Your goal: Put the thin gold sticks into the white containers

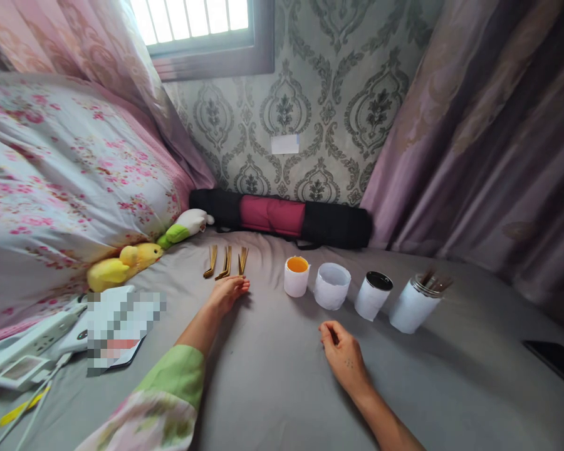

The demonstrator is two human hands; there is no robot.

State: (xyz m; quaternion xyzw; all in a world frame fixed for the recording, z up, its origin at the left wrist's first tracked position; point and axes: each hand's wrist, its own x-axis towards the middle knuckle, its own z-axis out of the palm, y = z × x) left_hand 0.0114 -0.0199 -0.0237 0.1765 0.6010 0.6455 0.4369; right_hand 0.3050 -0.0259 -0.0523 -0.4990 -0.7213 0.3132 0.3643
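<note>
A: What is on the left?
B: The left hand (229, 292) lies flat on the bed (272, 376), fingers stretched and empty, just short of the gold cutlery (225, 263).
A: And to the right?
B: The right hand (342, 358) rests loosely curled, holding nothing, near four white cups (332, 287). The rightmost cup (410, 308) holds utensils.

On my feed the left hand (228, 293) lies flat and empty on the grey bed (272, 388), its fingertips just short of three small bundles of gold cutlery (225, 263) laid side by side. The right hand (344, 358) rests on the sheet with fingers loosely curled, holding nothing, near a row of four white cups (331, 287). I see the leftmost cup (296, 279) is orange inside, and brown utensil handles (433, 280) stand in the rightmost cup (410, 310).
</note>
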